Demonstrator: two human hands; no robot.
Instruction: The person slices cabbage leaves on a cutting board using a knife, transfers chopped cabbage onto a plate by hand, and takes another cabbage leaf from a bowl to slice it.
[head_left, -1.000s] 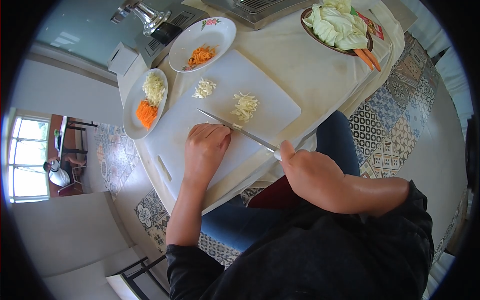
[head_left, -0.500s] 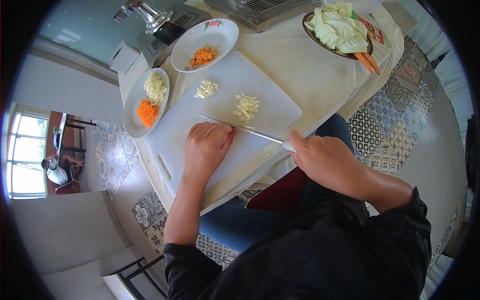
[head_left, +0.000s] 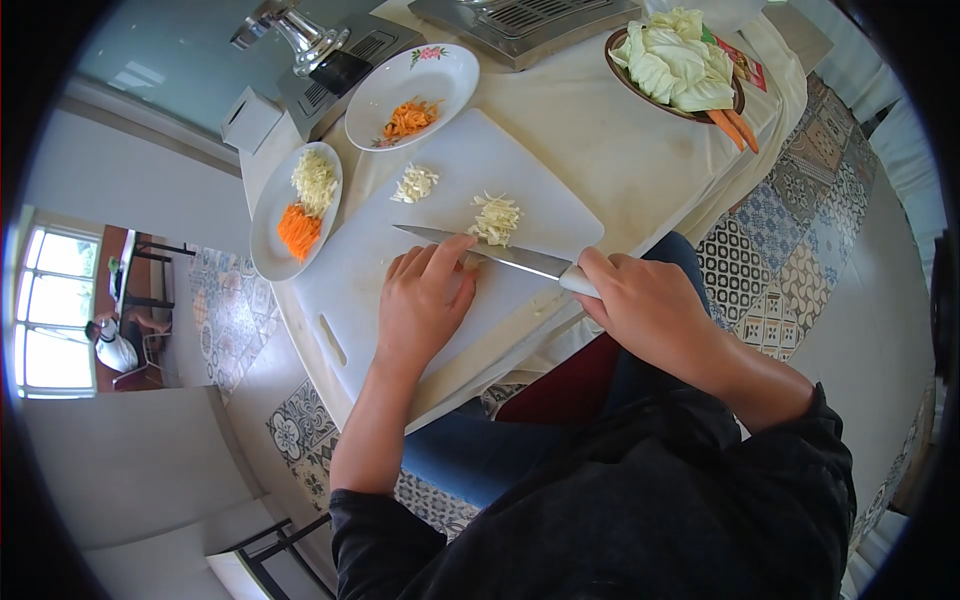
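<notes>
In my right hand (head_left: 640, 295) is a kitchen knife (head_left: 515, 258), gripped by its white handle, the blade pointing left across the white cutting board (head_left: 530, 165). My left hand (head_left: 420, 305) is on the board just below the blade, its index fingertip at the blade's side. Thumb and fingers curl around a small pale piece (head_left: 472, 262), mostly hidden. Just beyond the blade lies a pile of thin pale shreds (head_left: 496, 217). A smaller pile of white chopped pieces (head_left: 415, 183) sits farther up the board.
Left of the board, an oval plate (head_left: 265, 225) holds pale and orange shreds. A flowered plate (head_left: 455, 90) with orange shreds stands behind. Cabbage leaves (head_left: 680, 60) and carrots (head_left: 735, 130) fill a brown-rimmed bowl at back right. Portable stoves (head_left: 530, 25) line the far edge.
My left index finger has lifted and stretched forward to the blade, and the thumb has come away from the fingers. The knife has tilted, showing more of its blade face.
</notes>
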